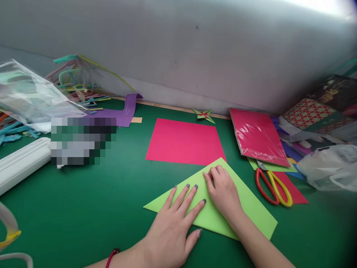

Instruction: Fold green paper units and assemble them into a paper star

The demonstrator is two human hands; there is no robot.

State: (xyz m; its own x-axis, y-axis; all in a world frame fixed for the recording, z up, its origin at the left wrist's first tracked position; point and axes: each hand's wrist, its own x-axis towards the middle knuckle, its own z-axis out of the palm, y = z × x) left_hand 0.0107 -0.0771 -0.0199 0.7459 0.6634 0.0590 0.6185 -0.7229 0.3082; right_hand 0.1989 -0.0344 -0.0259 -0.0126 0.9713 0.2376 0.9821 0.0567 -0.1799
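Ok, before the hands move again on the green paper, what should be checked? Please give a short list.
1. Left hand flat on the green paper: ok.
2. Right hand pressing with fingers curled near the paper's far corner: ok.
3. Green paper lies flat on the green mat: ok.
4. Folded edges aligned: cannot tell, hands cover them.
5. Scissors apart from both hands: ok.
6. Pink sheet clear of the green paper: not ok, the corner overlaps it.

A light green sheet of paper, folded into a flat angular shape, lies on the green table; its upper corner overlaps the near edge of a pink sheet; both hands press on it.
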